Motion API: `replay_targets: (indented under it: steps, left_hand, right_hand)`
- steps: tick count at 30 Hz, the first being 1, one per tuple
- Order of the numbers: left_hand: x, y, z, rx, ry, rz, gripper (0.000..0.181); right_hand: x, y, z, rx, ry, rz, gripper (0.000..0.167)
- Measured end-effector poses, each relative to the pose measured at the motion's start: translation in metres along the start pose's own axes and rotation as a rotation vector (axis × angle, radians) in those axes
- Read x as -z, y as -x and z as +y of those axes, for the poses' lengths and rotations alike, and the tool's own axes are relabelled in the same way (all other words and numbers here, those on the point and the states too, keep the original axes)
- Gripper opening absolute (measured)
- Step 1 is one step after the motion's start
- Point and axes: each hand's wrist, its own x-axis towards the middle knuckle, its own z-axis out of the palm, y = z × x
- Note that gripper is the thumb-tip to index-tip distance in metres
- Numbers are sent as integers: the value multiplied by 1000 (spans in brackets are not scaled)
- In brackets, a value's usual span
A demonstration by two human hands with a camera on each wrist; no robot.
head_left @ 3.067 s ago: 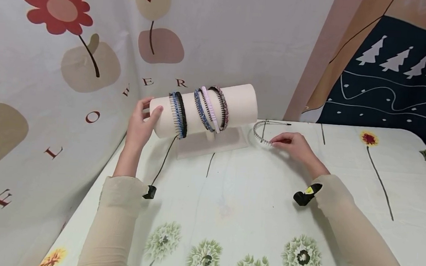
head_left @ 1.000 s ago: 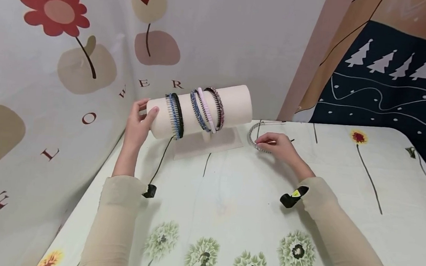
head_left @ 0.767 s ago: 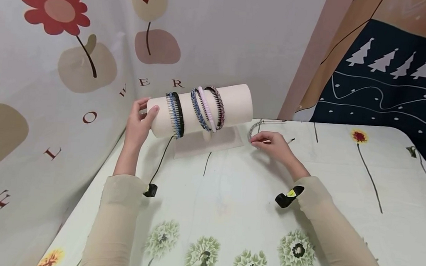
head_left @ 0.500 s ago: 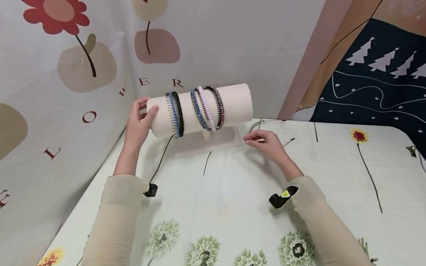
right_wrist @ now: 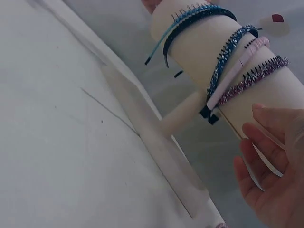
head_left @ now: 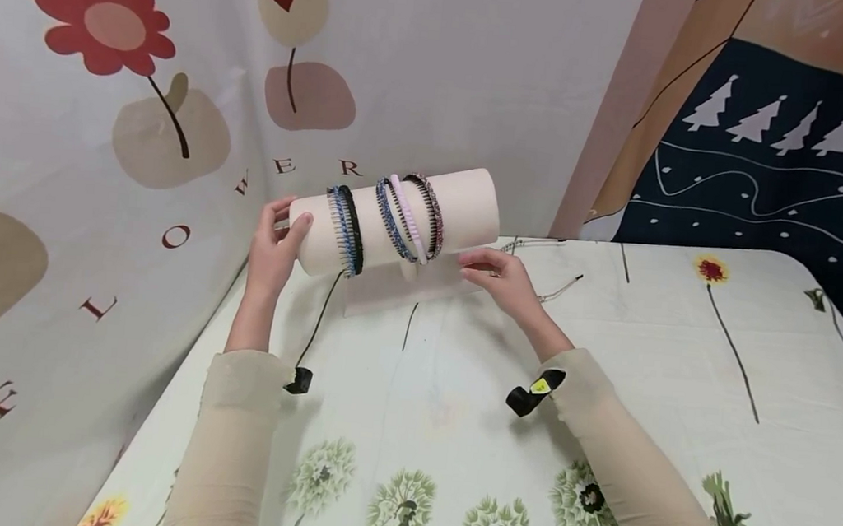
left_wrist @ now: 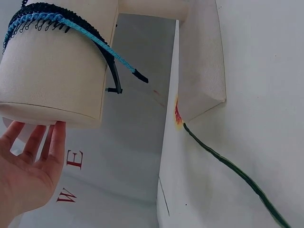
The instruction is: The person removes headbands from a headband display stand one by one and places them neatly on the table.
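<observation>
A cream headband display stand has a thick padded roll on a flat base. My left hand grips the roll's left end; the left wrist view shows its fingertips against the end's rim. Near that end sit a blue headband and a black headband. A dark-blue beaded headband, a lilac headband and a maroon beaded headband sit around the middle. My right hand, holding nothing, is just below the roll's right part, fingers loosely bent. A silver headband lies behind it, partly hidden.
The stand's base rests on a white flower-print tablecloth. A printed curtain hangs close behind and to the left. A dark tree-print cloth hangs at the back right.
My right hand has left the silver headband and moved left toward the stand. The silver headband stays on the table with its ends pointing right. The left hand keeps its hold.
</observation>
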Motion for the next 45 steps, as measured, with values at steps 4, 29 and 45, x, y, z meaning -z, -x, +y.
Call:
replay_targets:
  steps: [4,29,45]
  left_hand:
    - [0,0,0,1,0,8,61]
    - [-5,-1,3,-10,8,10,60]
    - [-1,1,0,1,-1,1,62]
  right_hand:
    - [-12,-2,-4,11,-39,38,25]
    - [-69,-4,-16,66,-217,477,13]
    - [-56,3,-9,102,-284,363,19]
